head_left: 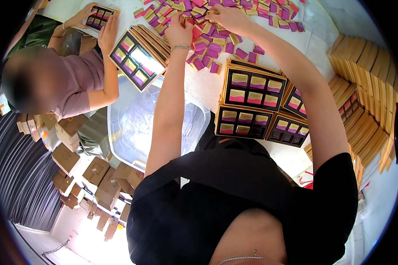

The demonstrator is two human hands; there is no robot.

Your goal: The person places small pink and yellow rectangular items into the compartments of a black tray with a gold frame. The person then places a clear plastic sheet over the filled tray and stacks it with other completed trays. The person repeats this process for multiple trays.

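Small wrapped squares (pixel 214 47) in gold, purple and pink lie in a loose heap on the white table. At the heap's near left, my left hand (pixel 180 32) has its fingers drawn together; a red-pink square shows at the fingertips. My right hand (pixel 231 19) reaches over the heap from the right, fingers curled down onto the squares; what they pinch is hard to make out. Below the hands, a black tray box with gold edges (pixel 253 88) has its six compartments filled. Against its near side rests another tray box (pixel 243 122) with a bare compartment at lower right.
Left of my left arm, a stack of windowed boxes (pixel 137 59) leans by the table edge. A clear plastic bin (pixel 194 106) stands below it. Another person (pixel 82 79) handles a tray box (pixel 101 18) at far left. Tall box stacks (pixel 362 57) line the right; cartons (pixel 104 176) lie lower left.
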